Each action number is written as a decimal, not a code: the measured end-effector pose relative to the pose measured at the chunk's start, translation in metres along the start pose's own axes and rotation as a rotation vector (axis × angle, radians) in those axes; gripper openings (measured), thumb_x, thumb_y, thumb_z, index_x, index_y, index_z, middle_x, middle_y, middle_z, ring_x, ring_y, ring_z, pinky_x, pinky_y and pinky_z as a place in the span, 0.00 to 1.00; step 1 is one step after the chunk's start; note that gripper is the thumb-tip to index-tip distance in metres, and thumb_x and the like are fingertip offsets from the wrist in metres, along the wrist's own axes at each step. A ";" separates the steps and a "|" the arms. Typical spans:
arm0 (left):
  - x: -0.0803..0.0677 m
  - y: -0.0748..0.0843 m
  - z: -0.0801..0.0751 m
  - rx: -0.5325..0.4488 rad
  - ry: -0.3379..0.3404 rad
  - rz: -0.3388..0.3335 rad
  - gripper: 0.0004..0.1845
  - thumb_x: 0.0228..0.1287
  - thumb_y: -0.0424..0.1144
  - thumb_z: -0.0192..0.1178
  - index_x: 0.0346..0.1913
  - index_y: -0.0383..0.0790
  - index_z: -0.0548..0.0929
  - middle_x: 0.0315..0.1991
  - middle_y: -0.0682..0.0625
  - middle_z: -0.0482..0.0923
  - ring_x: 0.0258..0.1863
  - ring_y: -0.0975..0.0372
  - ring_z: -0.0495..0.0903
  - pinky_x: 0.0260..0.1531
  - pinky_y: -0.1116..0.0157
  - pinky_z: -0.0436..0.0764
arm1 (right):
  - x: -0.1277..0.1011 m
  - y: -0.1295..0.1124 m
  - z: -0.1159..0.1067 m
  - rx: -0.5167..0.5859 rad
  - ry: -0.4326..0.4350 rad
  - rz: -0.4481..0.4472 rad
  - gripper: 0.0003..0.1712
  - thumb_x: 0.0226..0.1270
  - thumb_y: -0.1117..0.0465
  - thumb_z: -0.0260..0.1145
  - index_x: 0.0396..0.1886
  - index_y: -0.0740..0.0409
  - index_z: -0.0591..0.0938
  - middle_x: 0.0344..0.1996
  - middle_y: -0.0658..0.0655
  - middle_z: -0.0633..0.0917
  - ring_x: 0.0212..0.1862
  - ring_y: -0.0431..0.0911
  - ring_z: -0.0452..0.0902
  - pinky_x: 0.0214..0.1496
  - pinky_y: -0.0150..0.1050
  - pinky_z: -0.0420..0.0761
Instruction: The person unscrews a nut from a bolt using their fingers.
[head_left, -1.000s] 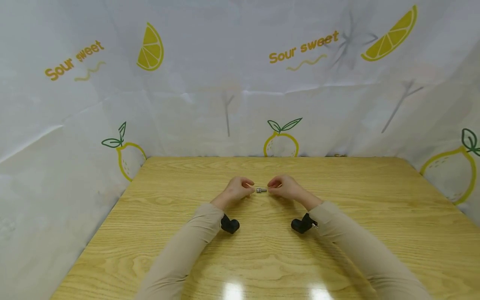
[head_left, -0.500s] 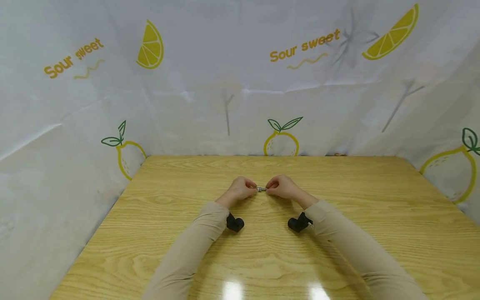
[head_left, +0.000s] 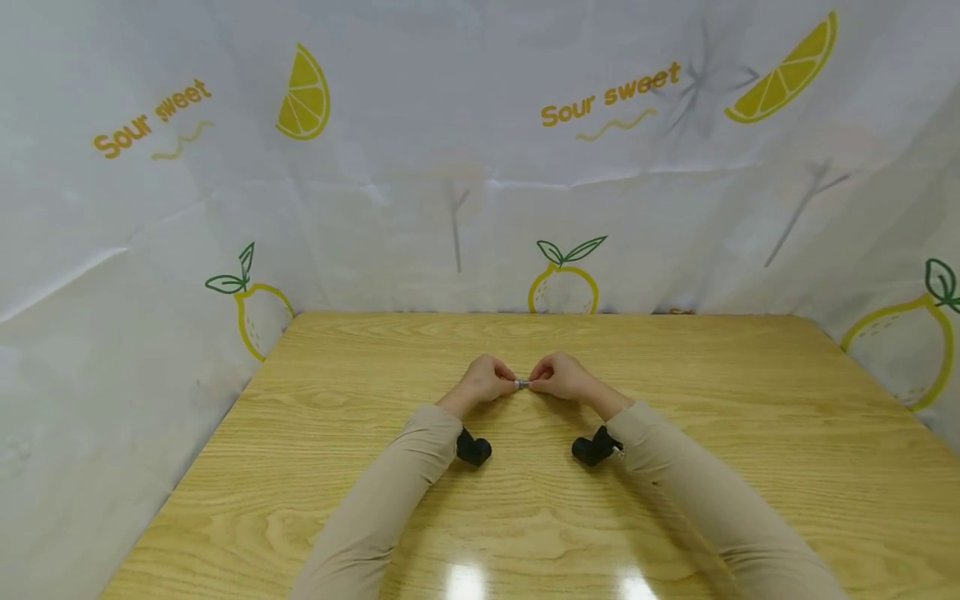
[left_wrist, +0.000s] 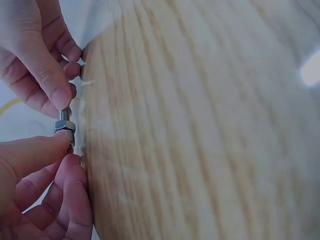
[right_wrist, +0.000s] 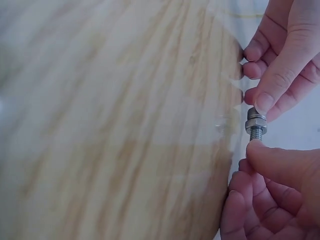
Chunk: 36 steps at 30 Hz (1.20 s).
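Head view: at table's twelve o'clock, left hand (head_left: 483,381) and right hand (head_left: 558,377) pinch small threaded steel bolt (head_left: 522,384) with hex nut (left_wrist: 64,125); fingertip grip could slip, dropping it.

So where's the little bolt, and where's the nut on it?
bolt (right_wrist: 256,133), right wrist view, on its bare threads.
nut (left_wrist: 64,125), left wrist view, on its side face.

Place: a makeshift recording booth, not a lived-in room.
Walls: a white sheet (head_left: 420,192) printed with lemons and "Sour sweet" hangs at the far side, left and right, creased and sagging.
Table: a glossy wood-grain table (head_left: 750,433) fills the floor of the booth.
Light: two lamp glares on the near table edge.
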<state>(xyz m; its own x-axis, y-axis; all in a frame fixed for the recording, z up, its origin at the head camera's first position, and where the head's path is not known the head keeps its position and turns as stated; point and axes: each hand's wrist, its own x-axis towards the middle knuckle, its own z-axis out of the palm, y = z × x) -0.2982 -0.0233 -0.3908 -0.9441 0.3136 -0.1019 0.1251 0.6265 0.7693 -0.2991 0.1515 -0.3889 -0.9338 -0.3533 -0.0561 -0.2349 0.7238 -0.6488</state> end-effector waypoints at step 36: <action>-0.032 0.002 -0.033 -0.349 -0.054 0.019 0.14 0.62 0.42 0.61 0.48 0.38 0.82 0.44 0.39 0.84 0.45 0.51 0.82 0.49 0.57 0.80 | -0.030 -0.034 -0.022 0.171 -0.024 -0.145 0.11 0.69 0.61 0.58 0.42 0.66 0.77 0.35 0.68 0.80 0.34 0.57 0.77 0.37 0.47 0.79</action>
<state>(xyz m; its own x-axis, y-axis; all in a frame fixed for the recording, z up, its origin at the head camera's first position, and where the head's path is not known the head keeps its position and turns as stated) -0.2777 -0.0551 -0.3652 -0.9238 0.3663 -0.1112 0.0222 0.3412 0.9397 -0.2691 0.1505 -0.3488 -0.8862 -0.4623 0.0305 -0.3153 0.5536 -0.7708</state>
